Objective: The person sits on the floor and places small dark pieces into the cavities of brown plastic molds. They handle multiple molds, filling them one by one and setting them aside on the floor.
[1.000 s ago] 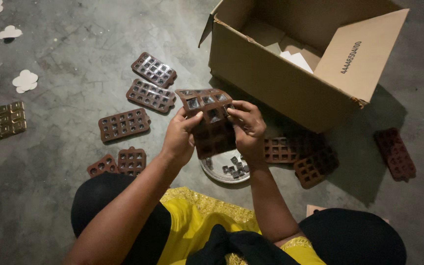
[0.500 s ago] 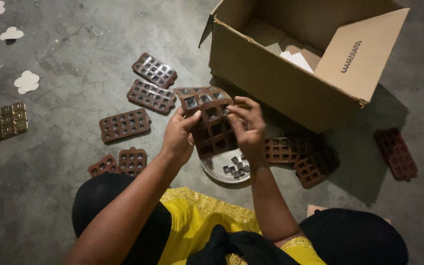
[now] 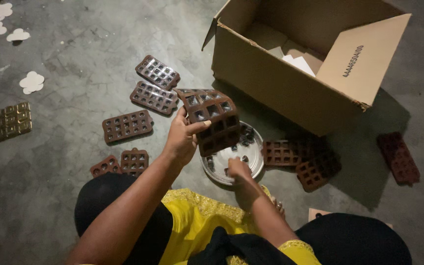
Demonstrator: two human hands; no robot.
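Two hands, one brown mold.
Left hand (image 3: pixel 180 140) fingers pinch the brown chocolate mold (image 3: pixel 212 120); right hand (image 3: pixel 238 169) fingers curl on the silver plate (image 3: pixel 256 157).

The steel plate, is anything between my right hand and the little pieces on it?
Nothing visible blocks it. The right hand is already down on the steel plate among the small pieces. The brown mould, held up by the left hand, overhangs only the plate's far-left part.

Plate (image 3: pixel 254 153) sits on the floor (image 3: pixel 74 98) right in front of the knees, box (image 3: pixel 280 88) behind it, loose molds (image 3: pixel 126 125) scattered to its left, a couple more molds (image 3: pixel 298 157) to its right.
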